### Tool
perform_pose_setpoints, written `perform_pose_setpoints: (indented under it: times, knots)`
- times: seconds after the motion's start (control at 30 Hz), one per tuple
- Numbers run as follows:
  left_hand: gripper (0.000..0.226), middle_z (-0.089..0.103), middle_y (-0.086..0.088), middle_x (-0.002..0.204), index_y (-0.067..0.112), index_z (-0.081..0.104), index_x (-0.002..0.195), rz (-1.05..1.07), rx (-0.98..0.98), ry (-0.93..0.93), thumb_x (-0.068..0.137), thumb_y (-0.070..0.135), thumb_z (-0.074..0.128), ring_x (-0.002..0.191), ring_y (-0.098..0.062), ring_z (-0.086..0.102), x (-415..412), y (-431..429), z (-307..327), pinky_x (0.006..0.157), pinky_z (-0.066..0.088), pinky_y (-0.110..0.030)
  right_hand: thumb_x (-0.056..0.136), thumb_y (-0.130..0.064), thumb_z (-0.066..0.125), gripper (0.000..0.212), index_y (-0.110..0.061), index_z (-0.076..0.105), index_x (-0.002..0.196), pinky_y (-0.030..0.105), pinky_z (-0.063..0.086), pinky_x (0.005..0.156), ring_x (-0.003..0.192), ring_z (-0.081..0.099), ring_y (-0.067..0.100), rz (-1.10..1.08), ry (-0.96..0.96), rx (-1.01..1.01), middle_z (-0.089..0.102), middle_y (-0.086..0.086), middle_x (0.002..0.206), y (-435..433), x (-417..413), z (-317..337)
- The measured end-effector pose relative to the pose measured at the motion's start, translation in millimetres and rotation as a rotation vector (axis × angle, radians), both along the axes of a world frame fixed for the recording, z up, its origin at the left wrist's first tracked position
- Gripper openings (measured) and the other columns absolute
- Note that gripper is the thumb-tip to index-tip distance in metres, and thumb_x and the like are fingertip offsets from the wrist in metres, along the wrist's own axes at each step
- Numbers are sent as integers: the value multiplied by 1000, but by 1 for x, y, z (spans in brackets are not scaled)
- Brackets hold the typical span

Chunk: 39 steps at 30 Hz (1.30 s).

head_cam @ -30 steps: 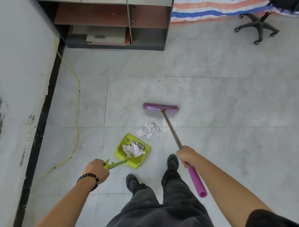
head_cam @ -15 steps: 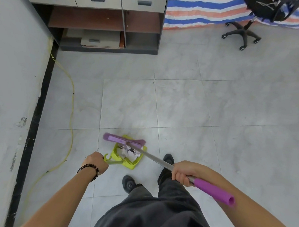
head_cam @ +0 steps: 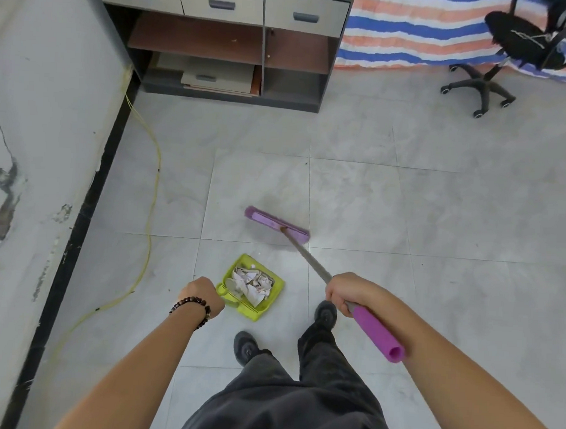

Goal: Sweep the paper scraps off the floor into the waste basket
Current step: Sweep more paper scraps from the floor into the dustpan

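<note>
I'm looking down at a floor (head_cam: 437,221) of pale grey tiles, with a scuffed, cracked wall (head_cam: 36,106) and its black skirting running along the left. At the far end stands a cabinet (head_cam: 231,40) with three drawers over open shelves. A striped sheet (head_cam: 412,35) hangs to its right, and a black office chair (head_cam: 482,86) stands in front of the sheet. A thin yellow cable (head_cam: 153,189) trails across the floor near the wall.

The paper scraps (head_cam: 251,282) lie piled inside a lime-green dustpan (head_cam: 253,312), which is just ahead of my feet. A tiny white speck on the tile just beyond the dustpan's far corner may be one more scrap, but it is too small to be sure.

My left hand (head_cam: 203,295), with a dark beaded bracelet (head_cam: 191,304) on the wrist, is clenched at the dustpan's near-left corner. The handle itself is hidden under the fist, so I take it to be gripped there.

My right hand (head_cam: 346,293) is wrapped around the broom (head_cam: 276,225) where the metal stick meets the purple foam grip (head_cam: 378,333). The grip's end points back toward my right forearm. The purple broom head is beyond the dustpan and clear of it, blurred, near a tile joint. Two dark shoes (head_cam: 326,313) show below dark trousers.
</note>
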<state>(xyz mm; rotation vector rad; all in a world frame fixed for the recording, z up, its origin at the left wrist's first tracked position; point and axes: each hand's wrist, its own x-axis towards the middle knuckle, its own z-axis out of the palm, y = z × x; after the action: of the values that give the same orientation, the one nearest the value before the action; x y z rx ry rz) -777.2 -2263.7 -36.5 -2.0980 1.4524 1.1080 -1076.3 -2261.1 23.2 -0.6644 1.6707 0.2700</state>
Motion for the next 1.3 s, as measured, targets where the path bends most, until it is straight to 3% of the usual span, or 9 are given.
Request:
perform_pose_setpoints:
  times: [0.1,0.27,0.43,0.5,0.6,0.83,0.97,1.1,1.3]
  knots:
    - [7,58,-3,72,11,58,75,8,4,4,80,10,54,62,-19,55,0,0,0,48,41,-21,70,5,62,34,1,66,103,22,43,45,62,58,19,153,45,-50,55,7,77,15,32,-28]
    - [8,57,-3,70,13,55,70,19,4,-6,77,9,52,57,-18,52,1,1,-1,47,39,-21,93,-7,44,39,7,55,128,22,40,49,55,44,13,265,63,-67,45,3,68,69,52,-38]
    - [14,54,-2,65,13,50,65,-31,9,-27,78,9,51,51,-15,49,-3,-5,1,43,36,-20,86,1,56,20,3,64,104,10,37,40,38,44,3,42,-75,103,60,6,72,58,14,2]
    - [13,54,-2,65,12,50,66,-48,19,-19,78,8,50,51,-16,49,-2,-5,4,42,36,-20,88,1,54,6,-4,55,87,14,35,35,33,39,4,-114,-140,146,48,1,55,38,-17,19]
    - [11,52,-1,63,13,51,68,-66,32,9,78,11,51,55,-16,50,13,-2,6,43,36,-20,92,-9,55,14,-11,48,80,14,33,30,31,36,4,-333,-138,162,39,-5,48,29,-40,38]
    - [27,47,-1,58,3,68,106,55,30,42,82,9,58,44,-15,42,86,12,25,39,32,-16,94,-9,51,11,-9,48,83,13,30,31,30,36,2,-426,-186,55,38,-6,46,11,-8,20]
    - [27,46,-2,59,0,67,107,62,53,19,82,7,58,41,-15,39,114,17,28,38,30,-15,87,-11,51,12,-3,55,78,21,35,38,36,39,10,-264,-110,-84,43,2,46,-5,18,-4]
    - [28,53,2,69,9,68,108,-15,65,-56,82,12,59,56,-13,50,123,27,18,40,36,-17,81,-9,50,23,8,61,94,28,46,52,38,48,19,-90,4,-170,54,8,42,-2,45,-24]
    - [34,62,2,82,21,68,108,-12,74,-131,79,15,53,68,-13,61,125,46,3,48,41,-20,79,1,50,15,0,55,93,23,46,47,57,56,19,200,38,-12,56,9,70,46,94,-29]
